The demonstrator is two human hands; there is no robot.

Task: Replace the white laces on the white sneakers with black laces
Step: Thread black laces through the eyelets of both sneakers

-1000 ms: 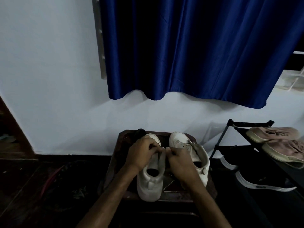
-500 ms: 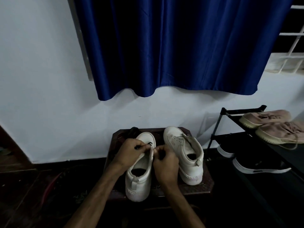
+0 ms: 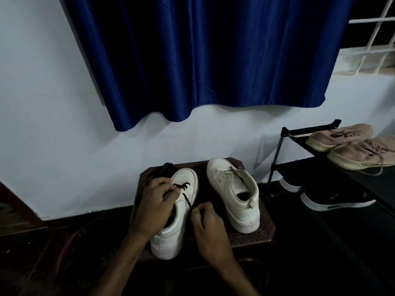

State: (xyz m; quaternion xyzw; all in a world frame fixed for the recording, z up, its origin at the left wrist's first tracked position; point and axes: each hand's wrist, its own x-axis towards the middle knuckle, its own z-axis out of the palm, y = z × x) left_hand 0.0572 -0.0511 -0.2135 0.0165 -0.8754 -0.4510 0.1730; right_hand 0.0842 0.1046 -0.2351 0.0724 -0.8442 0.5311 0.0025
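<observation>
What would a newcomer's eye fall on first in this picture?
The big blue curtain hangs across the top, over a white wall. Below it, on a small dark table, the left hand and right hand pinch a black lace on one white sneaker; the second sneaker stands to its right.

Left hand (image 3: 156, 201), right hand (image 3: 208, 229) and both forearms (image 3: 119, 265) are bare.

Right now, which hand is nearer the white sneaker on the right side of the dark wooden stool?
Right. The right hand sits just left of that sneaker, apart, pinching the thin black lace; the left hand is over the other white sneaker, farther left.
</observation>
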